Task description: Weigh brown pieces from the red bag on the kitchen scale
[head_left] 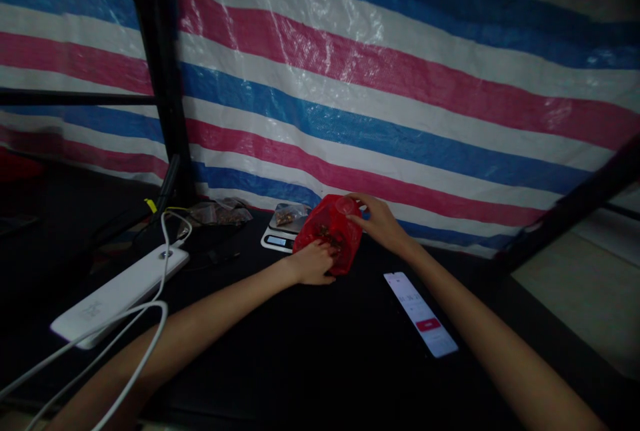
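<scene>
A crumpled red plastic bag (351,234) stands with its mouth towards me, and small brass-coloured pieces (324,234) show inside it. My left hand (314,263) is at the lower side of the mouth, fingers bent inward over the rim by the pieces and thumb below; its fingertips are partly hidden. At the bag's upper right edge, my right hand (376,221) pinches the plastic between thumb and fingers. Just left of the bag sits a small digital scale (270,241) with a lit display, partly covered by the bag. On its pan lies a clear bag of small brass-coloured pieces (286,217).
A lit phone (421,314) lies on the black table (310,357) by my right forearm. To the left are a white power strip (120,291), its white cable (163,277) crossing my left forearm, and more clear bags (220,211). A striped sheet (350,97) hangs behind.
</scene>
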